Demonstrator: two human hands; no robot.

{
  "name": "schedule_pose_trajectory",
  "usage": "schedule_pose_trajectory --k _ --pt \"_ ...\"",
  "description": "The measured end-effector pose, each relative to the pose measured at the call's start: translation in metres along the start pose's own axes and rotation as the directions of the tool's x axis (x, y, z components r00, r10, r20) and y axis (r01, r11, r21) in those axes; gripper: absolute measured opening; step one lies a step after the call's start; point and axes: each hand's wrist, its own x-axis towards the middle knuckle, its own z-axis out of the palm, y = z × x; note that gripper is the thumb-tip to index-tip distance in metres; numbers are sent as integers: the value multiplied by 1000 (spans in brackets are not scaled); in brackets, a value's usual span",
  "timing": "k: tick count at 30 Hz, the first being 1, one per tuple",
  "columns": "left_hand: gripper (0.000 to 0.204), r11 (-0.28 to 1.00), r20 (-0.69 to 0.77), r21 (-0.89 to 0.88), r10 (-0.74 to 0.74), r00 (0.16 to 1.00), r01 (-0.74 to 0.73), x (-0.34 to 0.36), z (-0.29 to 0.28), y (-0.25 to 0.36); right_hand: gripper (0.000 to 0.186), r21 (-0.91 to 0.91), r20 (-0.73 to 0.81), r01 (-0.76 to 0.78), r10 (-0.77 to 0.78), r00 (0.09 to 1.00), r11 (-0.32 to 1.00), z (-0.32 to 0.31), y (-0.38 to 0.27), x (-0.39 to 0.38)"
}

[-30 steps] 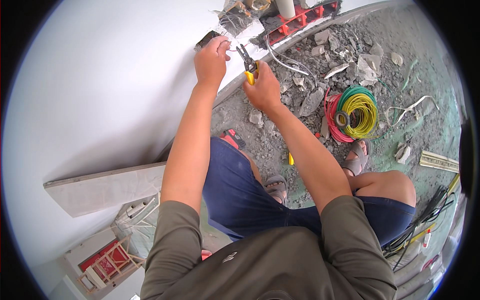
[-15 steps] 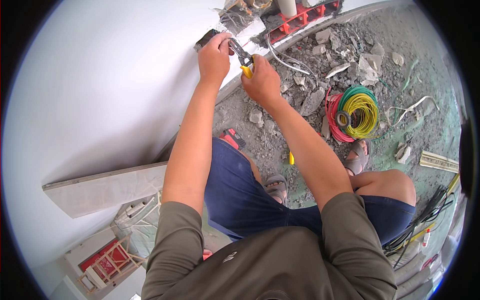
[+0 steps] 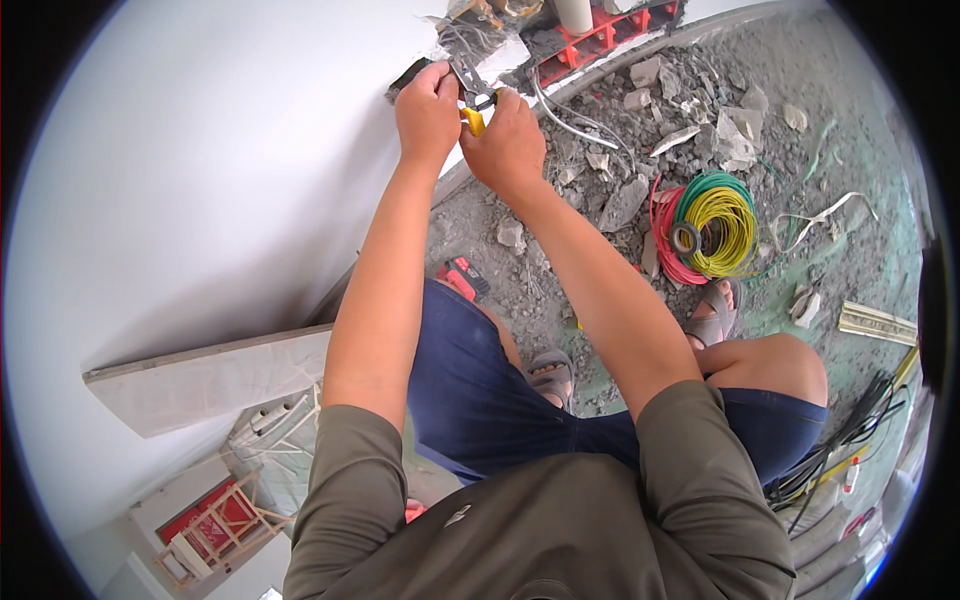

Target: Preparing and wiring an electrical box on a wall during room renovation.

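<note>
My left hand (image 3: 427, 121) is closed at the edge of a dark cut-out (image 3: 405, 78) in the white wall (image 3: 230, 150); what its fingers hold is hidden. My right hand (image 3: 505, 150) grips a wire stripper with yellow handles (image 3: 473, 122), whose metal head reaches up beside my left fingertips. Just above, grey cables hang from a broken opening (image 3: 465, 38). To its right a red plastic box strip (image 3: 608, 38) sits in the wall with a white pipe (image 3: 573, 15).
Coloured wire coils (image 3: 733, 236) lie among rubble (image 3: 625, 205) on the floor. A red and black power tool (image 3: 465, 278) lies by my left knee. A pale board (image 3: 200, 370) stands against the wall; black cables (image 3: 850, 435) are at the right.
My right hand has moved up and left with the wire stripper, toward my left hand, which has shifted slightly. The tool's head is now beside the left fingers.
</note>
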Motion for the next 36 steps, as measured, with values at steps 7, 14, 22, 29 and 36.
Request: schedule_pose_trajectory --k 7,14,22,29,36 --pt "24 999 0 -52 -14 1000 14 0 0 4 63 2 -44 23 -23 999 1000 6 3 1" --pt "24 990 7 -131 -52 999 53 0 0 5 64 17 -39 13 -12 999 1000 6 1 0" --pt "25 996 10 -75 -57 998 58 1 1 3 62 92 -26 -24 26 999 995 10 0 1" --pt "25 997 7 -56 -61 998 62 1 0 1 60 116 -1 -58 59 998 992 12 -2 0" --pt "25 998 2 -43 -44 999 44 2 -1 0 58 106 -10 -61 62 998 993 14 -2 1"
